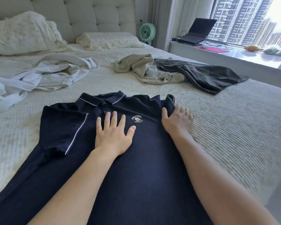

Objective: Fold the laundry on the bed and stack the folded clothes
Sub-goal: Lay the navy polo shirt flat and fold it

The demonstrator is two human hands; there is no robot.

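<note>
Navy polo shirt (136,159) face-up on bed (234,127), left hand (113,135) flat on chest, right hand (178,122) pinching folded sleeve edge

tufted headboard (88,13) | bright window (250,21) | sill laptop (196,31)

A home bedroom: bed (217,120), pillows (110,40) (tufted headboard (88,13) behind).

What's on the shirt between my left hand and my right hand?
In the head view, the small embroidered chest logo sits on the navy polo shirt between the left hand and right hand; otherwise only plain fabric.
</note>
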